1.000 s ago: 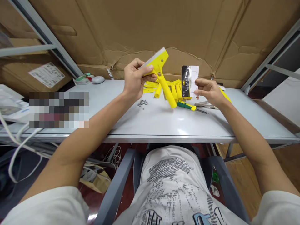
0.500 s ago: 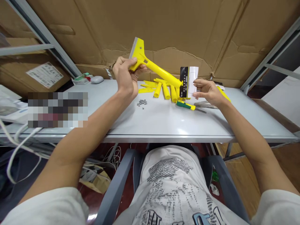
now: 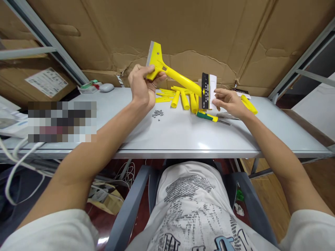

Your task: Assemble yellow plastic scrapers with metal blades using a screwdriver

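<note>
Pinching with thumb and fingers, the left hand (image 3: 142, 85) holds the yellow scraper (image 3: 180, 77) by its head above small metal pieces (image 3: 157, 114); its handle, angled downward a second ago, now slants right to the edge of the printed card (image 3: 206, 91), apparently lining the two up, contact unclear. The right hand's (image 3: 230, 103) fingers grip the card's right side, above the green screwdriver (image 3: 206, 116).

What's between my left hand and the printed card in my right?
The yellow scraper, in the head view: your left hand grips its wide end; its handle points to the printed card, contact unclear.
</note>
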`<state>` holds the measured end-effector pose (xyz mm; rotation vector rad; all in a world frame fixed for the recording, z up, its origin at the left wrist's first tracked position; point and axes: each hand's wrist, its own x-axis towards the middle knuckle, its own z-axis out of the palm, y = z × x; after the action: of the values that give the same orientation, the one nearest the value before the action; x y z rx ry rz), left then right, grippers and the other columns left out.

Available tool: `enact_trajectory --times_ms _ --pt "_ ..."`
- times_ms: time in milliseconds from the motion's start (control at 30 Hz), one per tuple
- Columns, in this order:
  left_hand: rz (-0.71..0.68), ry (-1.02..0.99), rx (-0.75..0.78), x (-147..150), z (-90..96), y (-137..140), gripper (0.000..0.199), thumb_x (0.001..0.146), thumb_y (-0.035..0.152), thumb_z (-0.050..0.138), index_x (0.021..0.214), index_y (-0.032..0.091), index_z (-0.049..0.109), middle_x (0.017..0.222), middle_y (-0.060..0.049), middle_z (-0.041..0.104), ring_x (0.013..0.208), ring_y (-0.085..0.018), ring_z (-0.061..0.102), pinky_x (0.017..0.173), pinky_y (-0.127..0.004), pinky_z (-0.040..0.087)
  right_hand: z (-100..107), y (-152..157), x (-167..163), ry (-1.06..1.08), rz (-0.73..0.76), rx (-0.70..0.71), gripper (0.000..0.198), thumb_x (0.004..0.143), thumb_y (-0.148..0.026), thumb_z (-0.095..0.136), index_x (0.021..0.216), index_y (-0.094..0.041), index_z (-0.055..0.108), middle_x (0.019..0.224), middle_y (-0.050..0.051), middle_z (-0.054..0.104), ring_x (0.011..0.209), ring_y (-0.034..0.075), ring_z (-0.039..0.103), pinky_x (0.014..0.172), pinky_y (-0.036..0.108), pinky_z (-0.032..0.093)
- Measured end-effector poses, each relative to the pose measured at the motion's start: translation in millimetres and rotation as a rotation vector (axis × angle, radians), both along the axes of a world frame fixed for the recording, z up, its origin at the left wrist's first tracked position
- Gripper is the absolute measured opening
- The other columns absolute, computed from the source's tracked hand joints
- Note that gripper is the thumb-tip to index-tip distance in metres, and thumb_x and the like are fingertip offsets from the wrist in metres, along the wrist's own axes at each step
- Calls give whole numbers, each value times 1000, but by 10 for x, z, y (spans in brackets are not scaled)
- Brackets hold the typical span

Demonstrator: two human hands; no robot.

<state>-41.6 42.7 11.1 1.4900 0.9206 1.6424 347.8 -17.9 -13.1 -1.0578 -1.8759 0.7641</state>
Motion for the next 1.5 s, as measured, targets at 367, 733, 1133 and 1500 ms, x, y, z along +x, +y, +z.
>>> enact_trajectory --times_ms 367,733,1133,1500 --pt "-128 -146 -12 213 -84 -229 69 71 66 108 77 35 46 112 4 92 151 -35 84 120 -57 75 -110 47 -117 255 33 56 107 69 -86 127 133 -37 56 97 -3 78 80 23 79 55 35 68" --pt "-193 -201 89 285 -110 -188 69 81 51 105 90 31 40 101 5 83 114 -27 85 106 -51 69 -70 -73 -237 291 124 -34 106 78 -80 125 155 -30 70 114 5 92 96 28 93 74 39 86" --pt "-278 -184 95 389 -162 -251 81 79 59 119 86 30 43 87 3 82 89 -24 85 80 -41 70 -57 -172 -310 273 135 -59 95 84 -79 121 152 -30 75 124 7 97 103 31 95 85 46 89" --pt "-372 -30 102 581 -303 -440 69 66 59 130 72 23 70 88 -1 83 81 -16 77 74 -28 62 -11 -355 -417 247 229 -111 99 82 -78 123 151 -31 70 132 9 94 112 36 97 92 52 88"
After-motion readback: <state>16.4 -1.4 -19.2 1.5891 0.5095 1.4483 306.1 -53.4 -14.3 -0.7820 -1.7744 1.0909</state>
